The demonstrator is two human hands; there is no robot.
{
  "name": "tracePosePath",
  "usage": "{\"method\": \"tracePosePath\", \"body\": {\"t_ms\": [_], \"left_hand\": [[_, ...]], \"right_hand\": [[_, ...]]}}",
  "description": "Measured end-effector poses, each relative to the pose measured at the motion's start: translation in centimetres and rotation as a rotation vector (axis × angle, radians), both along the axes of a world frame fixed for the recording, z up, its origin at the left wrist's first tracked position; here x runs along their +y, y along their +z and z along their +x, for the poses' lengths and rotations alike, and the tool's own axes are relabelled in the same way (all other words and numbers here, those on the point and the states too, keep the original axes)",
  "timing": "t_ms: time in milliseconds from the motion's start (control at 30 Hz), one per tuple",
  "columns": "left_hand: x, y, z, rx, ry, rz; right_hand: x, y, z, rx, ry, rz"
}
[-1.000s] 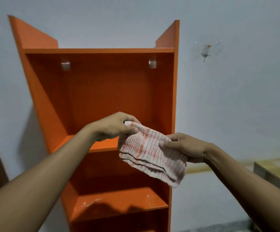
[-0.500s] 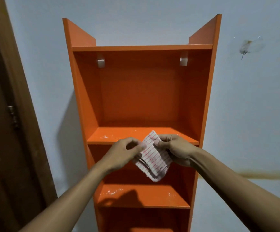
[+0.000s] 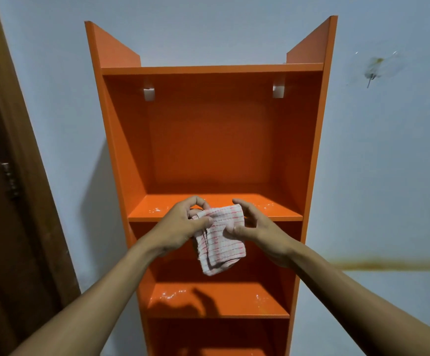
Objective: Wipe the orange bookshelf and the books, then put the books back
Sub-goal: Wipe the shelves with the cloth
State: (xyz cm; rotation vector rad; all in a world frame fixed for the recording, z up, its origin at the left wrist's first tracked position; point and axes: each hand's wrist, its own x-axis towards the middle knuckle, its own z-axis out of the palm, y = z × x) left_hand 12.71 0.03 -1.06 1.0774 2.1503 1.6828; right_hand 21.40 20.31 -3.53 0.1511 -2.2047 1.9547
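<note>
Before the bookshelf | both our left hand and right hand pinch the cloth, folding it | next: wipe a shelf

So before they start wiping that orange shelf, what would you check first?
1. Cloth held by both hands: ok, left hand and right hand pinch it.
2. Cloth folded into a pad: ok.
3. Orange bookshelf free of books: ok on the shelves in view.
4. Shelf board in front of the hands needs wiping: ok, pale specks show.
5. Cloth damp: cannot tell.
6. Books ready nearby: cannot tell, none in view.
</note>
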Motion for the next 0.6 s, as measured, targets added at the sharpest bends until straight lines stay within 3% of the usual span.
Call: {"method": "tracePosePath", "body": {"t_ms": [67,200,267,433,500,600], "left_hand": [[0.1,0.5,0.0,-0.002,-0.033,-0.010],[0.1,0.7,-0.4,0.046,0.055,0.012],[0.2,0.3,-0.5,0.066,0.108,0.041],[1.1,-2.0,-0.4,-0.032,0.229,0.146],[1.7,-2.9,-0.3,-0.036,0.273,0.155],[2.3,-3.5,-1.0,-0.040,0.290,0.149]], "right_hand": [[0.1,-0.6,0.3,-0.041,0.095,0.008],[0.0,-1.3,0.8,-0.043,0.076,0.029],[-0.2,-1.6,1.0,-0.065,0.076,-0.130],[-2.9,-2.3,1.7,-0.110,0.168,-0.867],[-3.3,-2.9,1.9,-0.125,0.170,-0.951],[-2.7,-2.7,1.5,-0.144,0.024,-0.870]]}}
